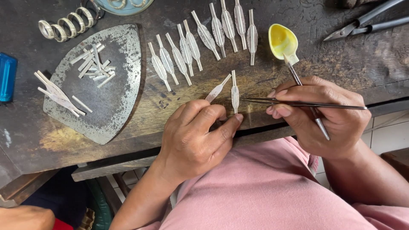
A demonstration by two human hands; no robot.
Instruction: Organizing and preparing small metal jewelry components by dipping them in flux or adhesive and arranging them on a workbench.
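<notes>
My right hand point(324, 113) pinches thin tweezers point(298, 103), tips touching a silver leaf piece point(234, 93); my left hand point(196, 132) pins its near end.

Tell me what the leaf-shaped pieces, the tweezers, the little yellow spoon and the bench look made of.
Leaf-shaped pieces: thin silvery metal, probably silver, matte with ribbed faces.
Tweezers in the right hand: dark polished steel by their sheen.
Yellow spoon: glossy bowl, plastic or glazed ceramic; cannot tell which.
Bench: worn dark wood, with visible grain and scorched patches.

Pliers point(366, 21) cut off top right
</notes>
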